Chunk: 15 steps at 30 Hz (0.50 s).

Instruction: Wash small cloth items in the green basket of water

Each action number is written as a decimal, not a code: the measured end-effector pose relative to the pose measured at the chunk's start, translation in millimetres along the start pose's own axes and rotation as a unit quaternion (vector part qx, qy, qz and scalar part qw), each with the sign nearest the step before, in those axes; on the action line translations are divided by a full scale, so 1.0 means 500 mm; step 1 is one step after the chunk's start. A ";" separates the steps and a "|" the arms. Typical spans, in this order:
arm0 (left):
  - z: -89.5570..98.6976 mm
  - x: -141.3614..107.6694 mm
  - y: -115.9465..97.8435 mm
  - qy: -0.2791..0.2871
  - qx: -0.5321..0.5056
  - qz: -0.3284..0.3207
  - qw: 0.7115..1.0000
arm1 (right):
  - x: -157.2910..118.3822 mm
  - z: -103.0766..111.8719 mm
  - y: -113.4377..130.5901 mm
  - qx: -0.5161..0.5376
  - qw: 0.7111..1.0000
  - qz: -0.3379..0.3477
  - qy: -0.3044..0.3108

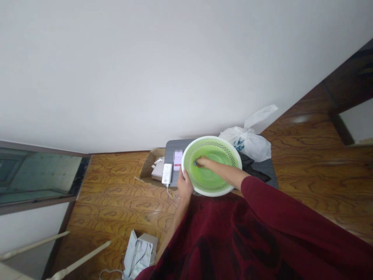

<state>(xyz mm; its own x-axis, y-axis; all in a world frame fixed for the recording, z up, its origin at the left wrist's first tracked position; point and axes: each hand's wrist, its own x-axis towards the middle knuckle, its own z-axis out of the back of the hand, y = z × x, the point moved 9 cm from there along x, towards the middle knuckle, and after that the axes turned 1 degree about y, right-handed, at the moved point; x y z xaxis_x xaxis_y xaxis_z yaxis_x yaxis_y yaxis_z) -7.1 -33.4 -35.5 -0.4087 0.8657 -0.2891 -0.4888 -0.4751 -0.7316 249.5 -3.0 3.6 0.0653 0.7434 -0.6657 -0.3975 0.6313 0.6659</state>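
A round white plastic basket (214,193) with lattice sides sits on the grey table, and a green basin (214,171) lies within it. My left hand (184,184) grips the basket's rim at its near left side. Inside the basin, close to its left wall, is my right hand (202,161). Its fingers are closed around a small greyish thing (195,163) too small to name. Most of that thing is covered by the fingers.
Left of the basket are a phone (178,159) and a white power bank (167,174) with a cable. A tied white plastic bag (247,142) and a black bag (256,171) stand at the right. A cardboard box (147,169) and a white open box (141,249) are on the floor.
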 end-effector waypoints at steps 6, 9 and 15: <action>-0.002 0.003 -0.001 -0.002 -0.014 -0.019 1.000 | 0.030 -0.101 -0.015 0.028 0.993 -0.047 0.107; -0.002 0.005 0.000 -0.007 -0.017 -0.023 1.000 | 0.058 -0.127 -0.002 0.040 0.992 -0.027 0.120; -0.003 0.003 0.006 -0.006 -0.016 -0.007 1.000 | 0.130 -0.115 0.042 0.063 0.996 0.006 0.067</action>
<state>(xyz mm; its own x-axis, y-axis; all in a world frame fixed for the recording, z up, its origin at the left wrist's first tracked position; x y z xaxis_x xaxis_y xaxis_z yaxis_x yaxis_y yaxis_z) -8.0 -33.2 -39.0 -0.4110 0.8702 -0.2716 -0.4702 -0.4576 -0.7547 192.6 46.0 -45.2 -0.0657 0.7199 -0.6910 -0.2793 0.6516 0.7053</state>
